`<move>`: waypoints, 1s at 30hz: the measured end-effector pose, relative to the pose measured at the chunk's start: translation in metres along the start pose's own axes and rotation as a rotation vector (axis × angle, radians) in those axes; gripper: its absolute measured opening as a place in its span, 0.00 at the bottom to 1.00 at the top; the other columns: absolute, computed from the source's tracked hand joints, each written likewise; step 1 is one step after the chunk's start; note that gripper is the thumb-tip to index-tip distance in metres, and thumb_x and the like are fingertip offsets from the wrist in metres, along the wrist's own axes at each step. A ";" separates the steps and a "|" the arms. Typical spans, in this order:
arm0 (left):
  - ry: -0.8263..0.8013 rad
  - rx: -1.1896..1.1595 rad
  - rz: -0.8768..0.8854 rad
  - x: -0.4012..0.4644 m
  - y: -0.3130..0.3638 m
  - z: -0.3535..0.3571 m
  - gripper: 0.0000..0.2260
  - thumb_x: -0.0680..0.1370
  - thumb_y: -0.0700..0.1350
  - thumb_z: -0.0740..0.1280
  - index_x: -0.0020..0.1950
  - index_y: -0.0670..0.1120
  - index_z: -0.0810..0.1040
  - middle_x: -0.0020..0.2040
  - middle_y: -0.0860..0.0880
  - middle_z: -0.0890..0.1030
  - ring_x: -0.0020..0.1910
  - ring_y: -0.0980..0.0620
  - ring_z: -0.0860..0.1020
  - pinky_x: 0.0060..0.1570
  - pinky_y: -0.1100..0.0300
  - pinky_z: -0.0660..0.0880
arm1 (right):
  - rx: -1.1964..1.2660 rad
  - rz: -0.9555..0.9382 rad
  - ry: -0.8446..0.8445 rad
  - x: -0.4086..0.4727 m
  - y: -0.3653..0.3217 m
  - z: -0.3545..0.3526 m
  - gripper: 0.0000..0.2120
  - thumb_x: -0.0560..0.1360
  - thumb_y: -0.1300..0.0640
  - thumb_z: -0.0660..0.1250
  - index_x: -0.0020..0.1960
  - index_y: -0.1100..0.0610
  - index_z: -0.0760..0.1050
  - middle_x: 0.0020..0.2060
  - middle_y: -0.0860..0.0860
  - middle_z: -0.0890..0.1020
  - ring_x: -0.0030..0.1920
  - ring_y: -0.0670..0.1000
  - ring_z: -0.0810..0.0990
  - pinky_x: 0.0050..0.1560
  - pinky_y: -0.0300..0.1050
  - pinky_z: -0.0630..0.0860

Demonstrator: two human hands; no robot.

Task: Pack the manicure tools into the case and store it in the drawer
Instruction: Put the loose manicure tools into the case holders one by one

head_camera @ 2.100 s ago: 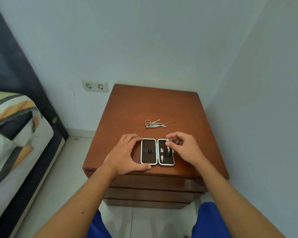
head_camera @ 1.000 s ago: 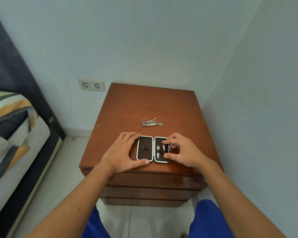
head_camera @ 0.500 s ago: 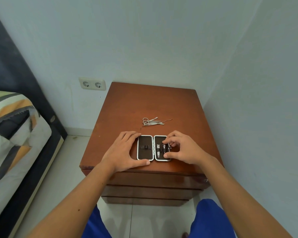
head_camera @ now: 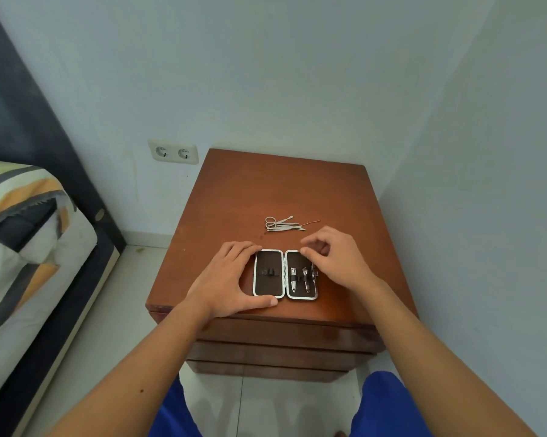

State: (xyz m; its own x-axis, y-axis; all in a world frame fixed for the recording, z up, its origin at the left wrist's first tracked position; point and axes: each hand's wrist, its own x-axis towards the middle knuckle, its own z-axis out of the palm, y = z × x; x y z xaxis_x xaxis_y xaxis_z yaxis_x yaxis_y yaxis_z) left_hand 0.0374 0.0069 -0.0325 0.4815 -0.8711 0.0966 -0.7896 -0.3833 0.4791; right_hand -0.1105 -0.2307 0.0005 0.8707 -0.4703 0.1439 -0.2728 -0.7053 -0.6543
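Note:
A small manicure case lies open flat near the front edge of the wooden nightstand. Its right half holds two metal tools under elastic loops; the left half's loops hold nothing. My left hand grips the case's left side, fingers over the far edge and thumb at the near edge. My right hand hovers at the case's upper right corner with loosely curled fingers, and I see nothing in it. A bunch of loose metal tools, small scissors among them, lies behind the case.
The nightstand's drawer fronts below the top are closed. A bed with a striped cover stands to the left, with tiled floor between. A double wall socket is on the back wall. A wall runs close along the right.
My right hand has lifted off the case's right half and moved back toward its far corner, leaving a second tool seated in the loops. The left hand has stayed in place.

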 end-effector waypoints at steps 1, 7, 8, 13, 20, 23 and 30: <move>0.000 0.000 0.000 0.000 0.000 0.000 0.53 0.65 0.82 0.68 0.82 0.54 0.63 0.79 0.58 0.66 0.79 0.58 0.59 0.80 0.52 0.64 | -0.028 -0.004 0.015 0.009 -0.003 0.004 0.06 0.77 0.53 0.76 0.53 0.49 0.87 0.46 0.43 0.82 0.44 0.44 0.80 0.50 0.41 0.77; 0.003 0.001 0.007 0.000 0.000 0.000 0.52 0.66 0.81 0.69 0.82 0.53 0.64 0.78 0.58 0.66 0.78 0.57 0.60 0.80 0.51 0.64 | -0.166 -0.053 0.009 0.058 -0.020 0.026 0.07 0.80 0.52 0.72 0.56 0.48 0.87 0.50 0.47 0.82 0.53 0.52 0.79 0.59 0.54 0.77; -0.001 0.002 0.007 0.000 0.000 0.000 0.52 0.66 0.81 0.69 0.82 0.53 0.63 0.79 0.58 0.66 0.78 0.57 0.60 0.80 0.52 0.64 | -0.180 -0.055 0.001 0.063 -0.023 0.027 0.08 0.80 0.52 0.72 0.57 0.49 0.86 0.50 0.48 0.81 0.53 0.52 0.79 0.59 0.54 0.77; -0.001 0.000 0.015 0.000 0.000 -0.001 0.52 0.66 0.81 0.69 0.82 0.52 0.63 0.79 0.58 0.66 0.78 0.57 0.60 0.80 0.52 0.63 | -0.258 -0.047 -0.087 0.075 -0.023 0.031 0.07 0.80 0.52 0.72 0.56 0.50 0.86 0.52 0.49 0.79 0.55 0.52 0.79 0.59 0.51 0.76; 0.006 -0.004 0.022 0.001 0.000 -0.002 0.52 0.67 0.80 0.69 0.82 0.51 0.64 0.78 0.57 0.67 0.78 0.56 0.60 0.80 0.53 0.63 | -0.232 -0.070 -0.101 0.069 -0.018 0.024 0.03 0.80 0.53 0.72 0.53 0.49 0.84 0.53 0.47 0.80 0.56 0.50 0.76 0.60 0.48 0.73; 0.008 -0.005 0.026 0.000 0.000 -0.001 0.52 0.67 0.80 0.70 0.82 0.51 0.64 0.78 0.57 0.67 0.78 0.56 0.60 0.79 0.53 0.63 | -0.115 -0.056 -0.043 0.063 -0.020 0.020 0.03 0.79 0.55 0.74 0.51 0.49 0.83 0.44 0.42 0.81 0.44 0.46 0.75 0.51 0.45 0.73; 0.022 -0.039 0.017 0.000 0.001 -0.002 0.52 0.65 0.78 0.73 0.81 0.52 0.66 0.77 0.57 0.68 0.77 0.58 0.60 0.78 0.58 0.60 | 0.335 -0.016 -0.173 0.049 -0.028 0.017 0.18 0.80 0.63 0.71 0.65 0.46 0.78 0.41 0.50 0.78 0.37 0.50 0.80 0.46 0.46 0.81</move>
State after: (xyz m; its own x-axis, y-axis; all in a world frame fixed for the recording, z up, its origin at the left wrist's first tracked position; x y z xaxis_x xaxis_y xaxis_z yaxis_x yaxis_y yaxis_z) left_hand 0.0378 0.0076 -0.0302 0.4765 -0.8704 0.1238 -0.7826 -0.3558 0.5108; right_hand -0.0532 -0.2246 0.0133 0.9377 -0.3440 0.0477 -0.1344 -0.4860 -0.8635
